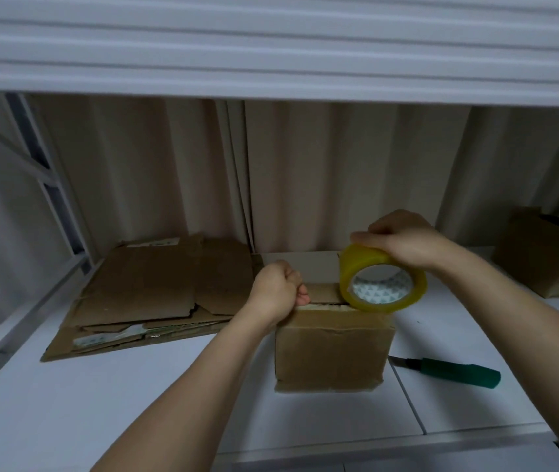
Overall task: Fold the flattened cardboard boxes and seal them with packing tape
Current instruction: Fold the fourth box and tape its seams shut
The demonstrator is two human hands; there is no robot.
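A: Head view, entry one. Where does the folded cardboard box (334, 349) sit?

B: Lower centre of the frame, upright on the white table (66, 403). Its near face is toward the camera, its top edge just below both hands.

A: Left hand (276, 294)?

B: At the box's upper left corner, fingers curled into a fist, thumb tip pressing down on the top edge. Whether it pinches a tape end there, I cannot tell.

A: Right hand (404, 241)?

B: Right of centre, fingers curled over the top of the yellow packing tape roll (382, 279), gripping it. The roll stands on edge, its lower rim touching the box's top right.

A: Other items?

B: A stack of flattened cardboard boxes (148, 294) lies at centre left, just beside the box. A green-handled utility knife (451, 369) lies on the table, lower right, blade near the box. Another brown carton (543, 253) stands at the right edge. Beige cardboard sheets (339, 172) lean upright behind, under a white shelf (271, 46).
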